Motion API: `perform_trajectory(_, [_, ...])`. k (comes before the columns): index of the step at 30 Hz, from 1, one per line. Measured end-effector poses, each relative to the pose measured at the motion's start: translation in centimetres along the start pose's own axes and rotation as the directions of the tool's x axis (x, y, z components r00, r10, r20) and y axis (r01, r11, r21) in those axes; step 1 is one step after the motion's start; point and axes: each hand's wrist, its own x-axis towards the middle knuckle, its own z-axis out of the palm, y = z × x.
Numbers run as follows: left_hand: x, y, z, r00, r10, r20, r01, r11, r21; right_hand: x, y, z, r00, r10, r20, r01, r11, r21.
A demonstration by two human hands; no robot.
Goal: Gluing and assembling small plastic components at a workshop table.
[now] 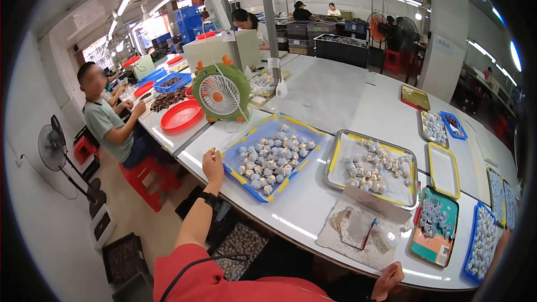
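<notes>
My left hand point(212, 165), a dark watch on its wrist, is curled closed at the table's front edge. It rests just beside the left rim of a blue tray point(228, 175) edged with yellow tape. Many small round grey-blue figures point(269, 159) with cream parts lie in that tray. My right hand point(388, 279) is a loose fist by the near table edge, below a stained white work board point(335, 239). On the board lie a thin red-handled tool point(368, 235) and a small clear cup point(390, 239). A metal tray point(330, 176) beyond it holds more such figures.
A green fan point(222, 94) stands behind the blue tray. To the right are a teal tray point(447, 212) of grey pieces and a blue basket point(480, 240). A seated co-worker point(106, 114) is at the left, near a red dish point(182, 115). Crates point(238, 246) sit below the table.
</notes>
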Motion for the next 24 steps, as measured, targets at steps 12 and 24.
perform_trajectory(12, [0.1, -0.1, -0.4, 0.999, -0.002, 0.034, 0.001, 1.000, 0.022, 0.1, -1.1, -0.1, 0.996, 0.042, 0.084, -0.036, 0.996, -0.078])
perform_trajectory(24, [0.1, -0.2, -0.3, 1.000, 0.008, 0.023, -0.009, 0.999, 0.041, 0.5, -1.8, 0.4, 0.999, 0.010, 0.054, 0.000, 0.981, -0.192])
